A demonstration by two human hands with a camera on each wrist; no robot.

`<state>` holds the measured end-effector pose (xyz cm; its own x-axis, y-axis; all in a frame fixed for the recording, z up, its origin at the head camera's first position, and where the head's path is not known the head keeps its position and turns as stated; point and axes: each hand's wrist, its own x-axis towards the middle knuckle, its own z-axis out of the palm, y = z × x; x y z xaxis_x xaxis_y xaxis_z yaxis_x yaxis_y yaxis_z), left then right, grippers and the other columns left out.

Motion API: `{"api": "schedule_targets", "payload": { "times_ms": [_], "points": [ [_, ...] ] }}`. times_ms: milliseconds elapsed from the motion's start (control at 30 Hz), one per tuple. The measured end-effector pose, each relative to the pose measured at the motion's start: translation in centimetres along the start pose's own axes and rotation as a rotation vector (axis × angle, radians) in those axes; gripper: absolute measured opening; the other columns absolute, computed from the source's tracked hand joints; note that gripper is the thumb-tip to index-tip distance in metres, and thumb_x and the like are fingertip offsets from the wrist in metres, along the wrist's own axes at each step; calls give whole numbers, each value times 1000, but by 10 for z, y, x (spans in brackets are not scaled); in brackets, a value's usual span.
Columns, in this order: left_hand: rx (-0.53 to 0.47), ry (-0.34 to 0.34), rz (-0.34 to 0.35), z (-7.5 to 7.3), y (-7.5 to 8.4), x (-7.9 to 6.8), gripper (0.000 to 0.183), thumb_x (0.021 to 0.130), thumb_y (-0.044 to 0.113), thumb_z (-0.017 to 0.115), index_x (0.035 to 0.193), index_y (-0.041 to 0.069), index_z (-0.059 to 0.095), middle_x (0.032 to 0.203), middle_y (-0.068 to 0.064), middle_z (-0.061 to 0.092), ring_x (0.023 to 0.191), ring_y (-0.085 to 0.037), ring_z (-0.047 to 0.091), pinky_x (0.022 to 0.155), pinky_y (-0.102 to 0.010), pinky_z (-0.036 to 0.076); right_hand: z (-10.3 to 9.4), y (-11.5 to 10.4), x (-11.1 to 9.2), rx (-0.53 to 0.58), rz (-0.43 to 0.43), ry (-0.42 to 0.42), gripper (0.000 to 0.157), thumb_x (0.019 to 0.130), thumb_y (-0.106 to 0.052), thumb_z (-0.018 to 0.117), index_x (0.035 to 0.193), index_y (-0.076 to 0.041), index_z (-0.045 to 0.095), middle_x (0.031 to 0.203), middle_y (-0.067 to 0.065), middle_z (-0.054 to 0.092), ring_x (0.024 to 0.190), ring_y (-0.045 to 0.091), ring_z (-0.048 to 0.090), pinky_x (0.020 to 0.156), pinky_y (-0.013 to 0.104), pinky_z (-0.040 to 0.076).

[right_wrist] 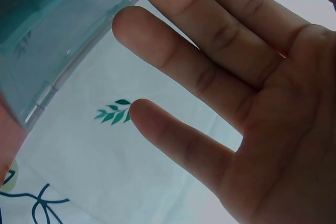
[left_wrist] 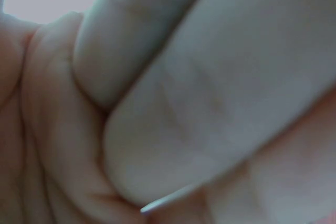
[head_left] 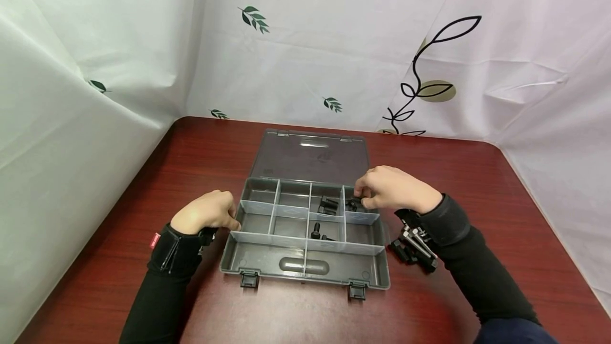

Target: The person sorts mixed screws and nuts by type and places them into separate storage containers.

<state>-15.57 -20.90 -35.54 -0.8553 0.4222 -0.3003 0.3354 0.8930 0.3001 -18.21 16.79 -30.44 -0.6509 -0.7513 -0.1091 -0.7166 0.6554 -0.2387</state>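
Observation:
A dark grey translucent storage box [head_left: 267, 275] with clear dividers lies on the table, its lid [head_left: 310, 156] laid back behind it. My left hand [head_left: 210, 211] holds the box's left wall, thumb and forefinger at the rim. In the left wrist view its fingers [left_wrist: 173, 129] are curled in toward the palm. Over the back right compartment hovers my right hand [head_left: 393, 187], fingertips pointing down just above some black bolts [head_left: 352, 205]. The right wrist view has several of its fingers [right_wrist: 184, 66] loosely extended with nothing against them; the grip at the forefinger and thumb is hidden.
Black fittings [head_left: 328, 205] lie in the compartment to the left of the bolts. A black bolt [head_left: 315, 231] stands in the middle row. Beside the box, under my right forearm, sits a pile of silver and black bolts [head_left: 415, 248]. White patterned cloth [head_left: 296, 58] rises behind the table.

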Motion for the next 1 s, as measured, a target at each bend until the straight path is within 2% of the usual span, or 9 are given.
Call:
{"api": "schedule_targets", "payload": {
  "times_ms": [533, 1000],
  "points": [
    [-4, 0, -1, 0, 0, -1, 32, 70, 27, 73, 52, 18, 49, 54, 10, 35, 55, -11, 36, 52, -27, 30, 10, -20, 21, -40, -110, 22, 14, 79, -13, 60, 91, -14, 67, 75, -12, 53, 70, 8, 52, 63, 26, 41],
    [-2, -2, -1, 0, 0, 0, 33, 71, 28, 73, 52, 18, 48, 54, 10, 35, 55, -11, 36, 52, -27, 30, 12, -33, 32, -62, -172, 26, 13, 78, -15, 61, 89, -16, 67, 74, -11, 53, 70, 7, 49, 69, 30, 42]
  ]
}}
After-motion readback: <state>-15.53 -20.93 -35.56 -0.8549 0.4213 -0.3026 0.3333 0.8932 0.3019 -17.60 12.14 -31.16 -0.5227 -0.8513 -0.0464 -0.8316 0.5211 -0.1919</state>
